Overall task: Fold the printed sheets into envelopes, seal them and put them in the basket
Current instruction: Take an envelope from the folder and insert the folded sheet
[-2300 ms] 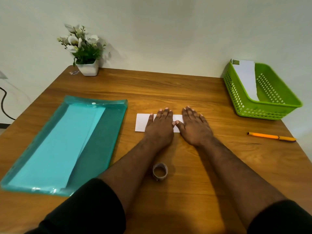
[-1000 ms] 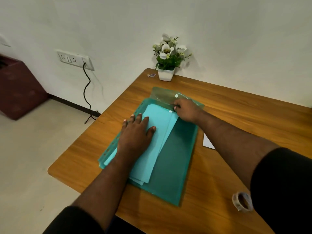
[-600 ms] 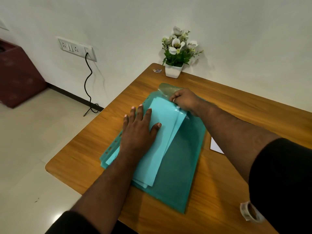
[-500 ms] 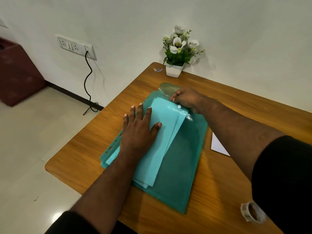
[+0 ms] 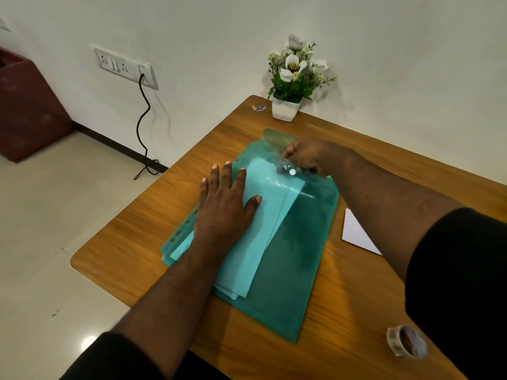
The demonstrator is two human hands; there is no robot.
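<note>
Head view: left hand [image 5: 223, 208] lies flat, fingers straight and spread, pressing down on the translucent green plastic button folder [image 5: 288, 270], likely to pin it while the other hand works the mouth. Right hand [image 5: 310, 157] is at the folder's far end, just beyond the left fingertips, fingers curled and pinching the clear front layer near the white snap button [image 5: 292, 172], apparently lifting it to get at the pale sheets of paper [image 5: 260, 234] inside. Sheets look light teal through the plastic, stacked, edges slightly fanned, still inside. Right of the right forearm a white folded envelope [image 5: 356, 234] rests on the wooden tabletop [image 5: 351, 311]; a tape roll [image 5: 406, 342] sits near the sleeve.
</note>
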